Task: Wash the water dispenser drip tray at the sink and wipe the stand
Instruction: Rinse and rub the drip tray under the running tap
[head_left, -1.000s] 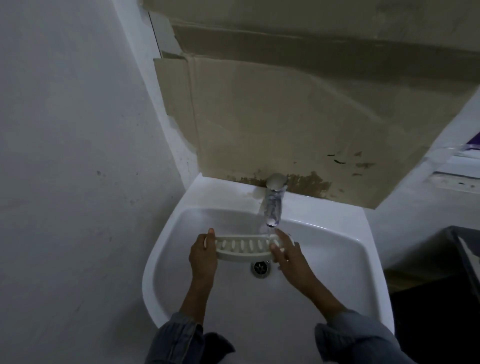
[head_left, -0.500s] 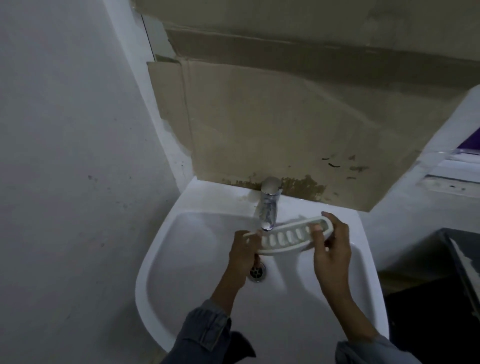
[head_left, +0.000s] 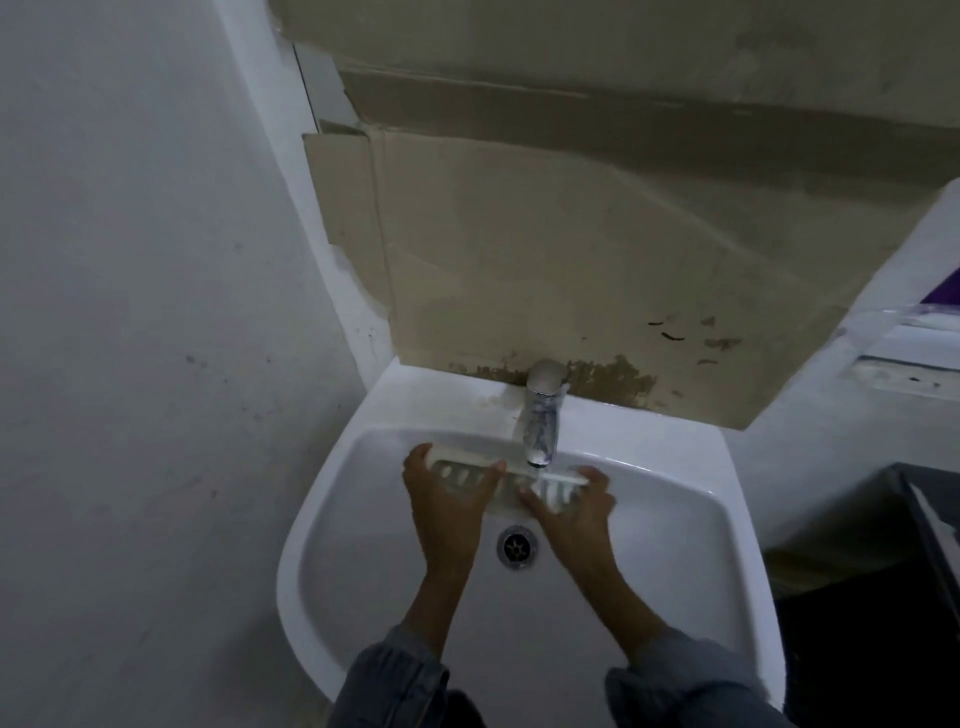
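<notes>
The white slotted drip tray (head_left: 506, 480) is held level over the white sink (head_left: 675, 545), just under the spout of the chrome tap (head_left: 543, 415). My left hand (head_left: 447, 493) grips its left end, with fingers over the top and the thumb along the near edge. My right hand (head_left: 574, 506) grips its right end in the same way. Much of the tray is hidden by both hands. The round metal drain (head_left: 518, 548) lies just below the tray, between my wrists. The stand is not in view.
Stained brown cardboard (head_left: 571, 249) covers the wall behind the tap. A white wall (head_left: 130, 312) stands close on the left. A dark object (head_left: 924, 519) sits to the right of the sink, and a white ledge (head_left: 904, 374) runs above it.
The tray was tilted up at the right of the tap half a second ago. Both hands have brought it left and level under the spout, and my grip has shifted over its top.
</notes>
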